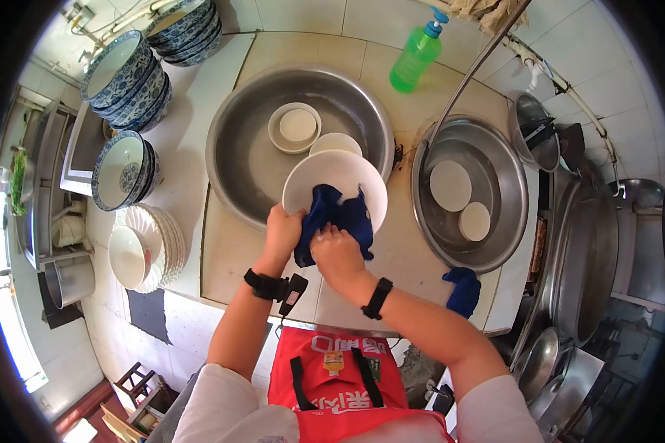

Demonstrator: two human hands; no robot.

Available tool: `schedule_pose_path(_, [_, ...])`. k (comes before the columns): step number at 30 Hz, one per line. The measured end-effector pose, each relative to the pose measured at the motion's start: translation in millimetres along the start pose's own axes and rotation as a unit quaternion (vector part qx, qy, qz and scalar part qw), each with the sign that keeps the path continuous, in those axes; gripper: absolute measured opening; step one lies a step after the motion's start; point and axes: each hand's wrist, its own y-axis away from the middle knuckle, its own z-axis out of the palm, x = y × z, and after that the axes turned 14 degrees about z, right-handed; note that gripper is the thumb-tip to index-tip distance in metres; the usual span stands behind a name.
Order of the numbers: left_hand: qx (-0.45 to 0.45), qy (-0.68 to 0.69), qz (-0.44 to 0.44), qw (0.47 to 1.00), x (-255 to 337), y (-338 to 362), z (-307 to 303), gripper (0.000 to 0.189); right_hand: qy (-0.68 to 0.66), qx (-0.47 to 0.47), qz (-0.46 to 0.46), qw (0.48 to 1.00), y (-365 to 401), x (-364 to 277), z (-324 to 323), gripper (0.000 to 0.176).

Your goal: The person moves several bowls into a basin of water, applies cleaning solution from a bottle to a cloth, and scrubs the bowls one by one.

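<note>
My left hand (282, 230) is closed on the lower left rim of a white bowl (371, 184), which is tilted toward me. A dark blue cloth (356, 220) lies bunched inside the bowl and hangs over its near rim. My right hand (338, 255) grips this cloth, fingers curled, against the bowl's near side. Just beyond, a wide metal basin (229, 159) holds a small white bowl (275, 131) with another nested in it. A further white bowl (336, 144) is partly hidden behind the one in my hand.
On the right stands a second metal basin (495, 236) with two white bowls, a blue cloth (463, 289) beside it. Patterned bowls (122, 170) and scalloped plates (171, 247) are stacked at left. A green pump bottle (417, 60) stands at the back. Metal pans (591, 251) line the right.
</note>
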Motion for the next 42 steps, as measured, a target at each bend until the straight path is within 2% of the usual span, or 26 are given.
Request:
schedule_pose_path(1, [-0.002,-0.003,-0.001,1.0,9,2,-7,0.023,-0.021,0.012,-0.038,0.999,-3,3,-8,0.01])
schedule_pose_path(2, [-0.037,0.026,-0.071,0.996,20,2,-16,0.021,-0.023,0.014,-0.037,0.999,-6,10,-18,0.01])
schedule_pose_path(3, [-0.069,0.054,-0.139,0.986,32,0,-25,0.02,-0.058,-0.042,-0.087,0.994,-10,20,-31,0.011])
schedule_pose_path(4, [-0.125,0.065,-0.166,0.976,40,-3,-37,0.024,-0.092,-0.099,-0.136,0.981,-13,31,-41,0.012])
schedule_pose_path(5, [-0.126,0.063,-0.165,0.976,47,-6,-44,0.024,-0.093,-0.097,-0.135,0.982,-16,44,-48,0.012])
schedule_pose_path(7, [-0.164,0.203,-0.092,0.961,54,-16,-56,0.034,-0.073,-0.163,-0.275,0.945,-23,68,-61,0.009])
schedule_pose_path(8, [-0.207,0.185,-0.102,0.955,48,-29,-63,0.043,-0.068,-0.187,-0.312,0.929,-25,76,-69,0.007])
schedule_pose_path(9, [-0.207,0.185,-0.101,0.955,57,-38,-63,0.043,-0.067,-0.186,-0.312,0.929,-23,80,-72,0.007])
schedule_pose_path(10, [-0.294,0.076,0.002,0.953,72,-45,-62,0.044,-0.064,-0.219,-0.353,0.907,-21,82,-74,0.007])
schedule_pose_path(11, [-0.371,-0.036,0.103,0.922,86,-51,-60,0.044,-0.063,-0.251,-0.395,0.882,-18,82,-75,0.008])
schedule_pose_path(12, [-0.427,-0.082,0.101,0.895,96,-56,-53,0.041,-0.031,-0.251,-0.424,0.87,-15,79,-79,0.009])
schedule_pose_path(13, [-0.427,-0.082,0.098,0.895,97,-60,-43,0.041,-0.034,-0.252,-0.425,0.869,-14,77,-77,0.009])
schedule_pose_path(15, [-0.536,-0.19,0.3,0.766,95,-64,-23,0.034,-0.052,-0.239,-0.475,0.845,-12,73,-74,0.011])
schedule_pose_path(16, [-0.535,-0.191,0.298,0.767,97,-62,-14,0.034,-0.053,-0.238,-0.477,0.844,-13,70,-75,0.011])
schedule_pose_path(18, [-0.583,-0.286,0.271,0.711,97,-58,0,0.027,-0.006,-0.235,-0.481,0.845,-13,66,-76,0.009])
schedule_pose_path(22, [-0.566,-0.226,0.301,0.733,85,-65,-7,0.022,0.01,-0.206,-0.478,0.854,-12,69,-66,0.01])
schedule_pose_path(24, [-0.492,-0.237,0.32,0.774,88,-66,-17,0.02,0.102,-0.196,-0.434,0.874,-13,70,-57,0.01])
schedule_pose_path(25, [-0.494,-0.238,0.32,0.773,85,-66,-22,0.02,0.1,-0.195,-0.432,0.875,-14,75,-51,0.01])
schedule_pose_path(27, [-0.389,-0.243,0.289,0.84,79,-63,-31,0.019,0.133,-0.02,-0.387,0.912,-18,84,-42,0.018])
schedule_pose_path(29, [-0.354,-0.25,0.269,0.86,78,-53,-33,0.019,0.168,-0.029,-0.356,0.919,-13,82,-33,0.025])
schedule_pose_path(31, [-0.256,-0.239,0.19,0.917,66,-43,-33,0.02,0.212,-0.098,-0.292,0.928,-3,73,-25,0.031])
schedule_pose_path(32, [-0.258,-0.238,0.19,0.917,62,-38,-31,0.02,0.212,-0.1,-0.29,0.928,5,67,-21,0.031])
schedule_pose_path(34, [-0.157,-0.198,0.149,0.956,59,-30,-27,0.021,0.067,-0.152,-0.153,0.974,17,51,-15,0.046])
schedule_pose_path(35, [-0.157,-0.197,0.148,0.956,58,-27,-23,0.021,0.068,-0.153,-0.153,0.974,18,44,-14,0.046])
schedule_pose_path(37, [-0.112,-0.19,0.113,0.969,57,-20,-17,0.022,-0.029,-0.238,-0.081,0.967,17,26,-21,0.062])
schedule_pose_path(42, [-0.086,-0.2,0.121,0.969,54,-17,-23,0.023,-0.174,-0.163,-0.086,0.967,17,23,-14,0.065])
